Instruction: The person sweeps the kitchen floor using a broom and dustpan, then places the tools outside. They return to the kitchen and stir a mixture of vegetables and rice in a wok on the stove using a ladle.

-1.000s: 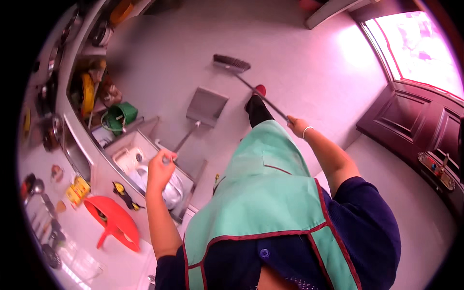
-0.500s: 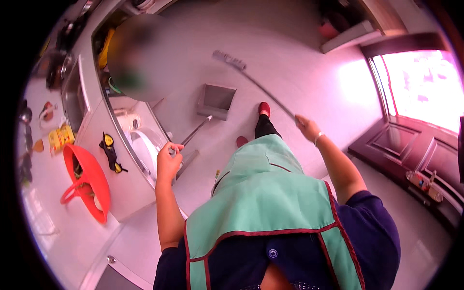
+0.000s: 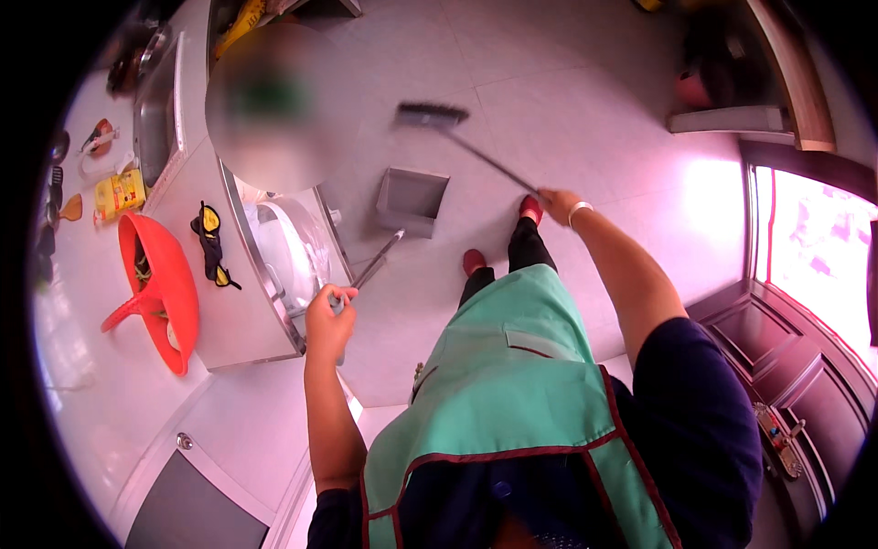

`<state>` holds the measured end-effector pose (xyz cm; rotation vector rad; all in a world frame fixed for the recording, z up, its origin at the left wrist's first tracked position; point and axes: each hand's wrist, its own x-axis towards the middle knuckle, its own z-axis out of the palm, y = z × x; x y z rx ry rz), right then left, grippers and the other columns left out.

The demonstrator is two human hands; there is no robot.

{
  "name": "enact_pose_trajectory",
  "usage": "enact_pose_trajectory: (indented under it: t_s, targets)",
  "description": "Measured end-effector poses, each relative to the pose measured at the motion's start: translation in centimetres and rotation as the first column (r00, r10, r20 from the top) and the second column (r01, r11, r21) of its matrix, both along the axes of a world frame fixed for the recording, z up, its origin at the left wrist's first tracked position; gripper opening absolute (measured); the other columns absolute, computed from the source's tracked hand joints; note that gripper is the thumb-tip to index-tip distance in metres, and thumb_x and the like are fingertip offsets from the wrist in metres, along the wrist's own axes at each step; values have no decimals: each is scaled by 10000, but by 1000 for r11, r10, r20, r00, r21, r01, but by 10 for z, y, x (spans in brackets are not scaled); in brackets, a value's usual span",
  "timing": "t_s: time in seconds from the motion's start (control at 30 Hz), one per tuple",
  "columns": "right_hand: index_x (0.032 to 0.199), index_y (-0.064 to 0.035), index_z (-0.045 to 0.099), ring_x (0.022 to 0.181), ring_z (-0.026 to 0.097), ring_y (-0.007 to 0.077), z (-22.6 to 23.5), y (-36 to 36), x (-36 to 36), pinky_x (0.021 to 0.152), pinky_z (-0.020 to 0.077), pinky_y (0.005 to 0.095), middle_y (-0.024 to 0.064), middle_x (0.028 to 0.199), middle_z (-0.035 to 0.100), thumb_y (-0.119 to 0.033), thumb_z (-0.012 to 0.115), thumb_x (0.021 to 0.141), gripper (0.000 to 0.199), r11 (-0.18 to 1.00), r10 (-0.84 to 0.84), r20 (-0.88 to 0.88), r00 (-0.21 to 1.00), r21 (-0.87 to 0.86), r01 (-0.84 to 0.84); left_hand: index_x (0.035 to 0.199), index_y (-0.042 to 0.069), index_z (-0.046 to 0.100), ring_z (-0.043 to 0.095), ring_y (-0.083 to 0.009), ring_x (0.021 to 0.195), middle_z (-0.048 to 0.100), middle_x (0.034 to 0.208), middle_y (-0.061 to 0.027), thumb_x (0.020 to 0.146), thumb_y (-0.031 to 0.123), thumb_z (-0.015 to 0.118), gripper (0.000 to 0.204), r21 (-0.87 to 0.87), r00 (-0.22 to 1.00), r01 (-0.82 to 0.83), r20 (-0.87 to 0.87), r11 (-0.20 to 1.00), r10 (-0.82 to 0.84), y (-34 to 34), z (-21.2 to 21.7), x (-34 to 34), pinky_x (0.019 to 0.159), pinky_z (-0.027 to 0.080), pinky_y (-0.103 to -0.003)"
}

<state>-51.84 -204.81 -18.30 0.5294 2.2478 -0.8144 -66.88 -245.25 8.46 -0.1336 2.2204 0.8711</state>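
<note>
My left hand (image 3: 330, 316) is closed round the handle of a long-handled dustpan. The grey dustpan (image 3: 391, 222) rests on the floor ahead of me, its tray facing up; I cannot make out anything in it. In my right hand (image 3: 562, 207) is the thin grey handle of a broom. The broom's dark-bristled head (image 3: 433, 114) is beyond the dustpan, slightly blurred, apart from it. My red shoes (image 3: 474, 263) stand on the floor to the right of the dustpan.
At left, a counter (image 3: 229, 320) carries a red basket (image 3: 187, 302), a black-and-yellow strap-like item (image 3: 212, 245) and a yellow packet (image 3: 119, 195). An open cabinet or drawer (image 3: 291, 265) juts out beside the dustpan. A dark door (image 3: 777, 352) is at right. A blurred patch hides the upper left.
The broom head has turned and shifted, now with its bristles away from me. My right hand has moved slightly left and up. The dustpan stays on the floor in my left hand's hold.
</note>
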Motion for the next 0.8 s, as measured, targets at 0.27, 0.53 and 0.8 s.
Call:
enact_pose_trajectory:
  t_s: [0.27,0.53,0.8]
  targets:
    - [1242,-170,523,665,593,189,145,-46,170,657,487,339,101,746,613,-270,505,894,363,970,-174,49,984,-162,179,748,48,421,498,-98,549,651,973,-64,696,-25,478,106,26,992,117,-48,993,-116,-30,-3,3,465,399,-248]
    - [1312,-148,459,456,478,117,129,-104,281,430,410,284,30,592,521,-254,482,910,416,491,-868,40,495,-71,868,747,33,426,610,-219,869,665,908,-97,685,-29,489,108,12,852,502,-180,865,-492,-53,24,19,785,440,-305]
    - [1315,-171,458,490,494,135,101,-162,280,461,447,298,42,628,525,-302,498,902,435,418,-838,352,418,-79,905,766,30,440,609,-240,844,666,914,-98,710,-20,518,109,67,736,677,-90,733,-671,-25,7,37,749,456,-317]
